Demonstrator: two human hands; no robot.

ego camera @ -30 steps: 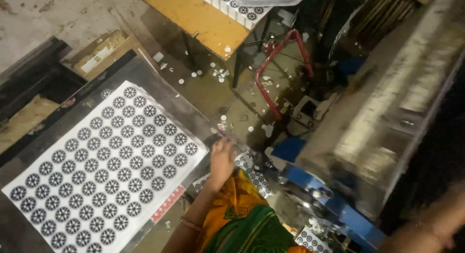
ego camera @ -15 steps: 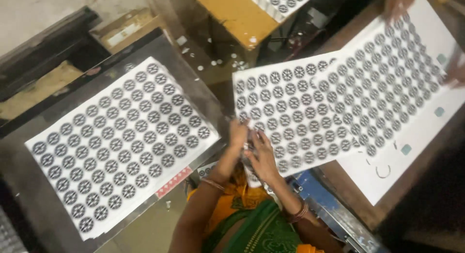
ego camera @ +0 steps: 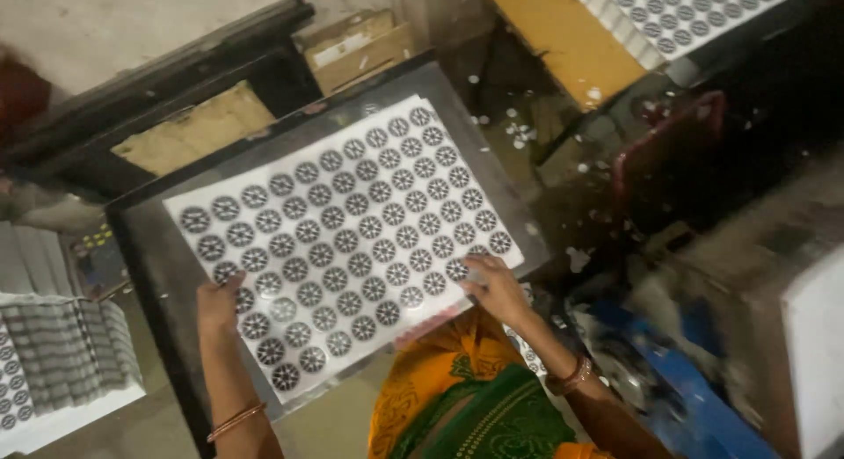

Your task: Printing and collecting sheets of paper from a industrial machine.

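Observation:
A white sheet [ego camera: 343,239] printed with rows of round black patterned discs lies on a dark flat tray [ego camera: 149,248]. My left hand [ego camera: 218,305] rests on the sheet's near left corner, fingers flat on the paper. My right hand [ego camera: 494,286] presses on the sheet's near right edge. Both hands touch the sheet; neither visibly grips it.
A tall stack of similar printed sheets [ego camera: 53,371] stands at the lower left. More printed sheets [ego camera: 677,15] lie on a yellow board [ego camera: 563,41] at the top right. A blue machine part [ego camera: 694,397] and a red frame [ego camera: 668,142] are to the right. Paper scraps litter the floor.
A second sheet, held over the right side half a second ago, is no longer seen there. Both hands have moved left and now rest on the sheet on the dark tray.

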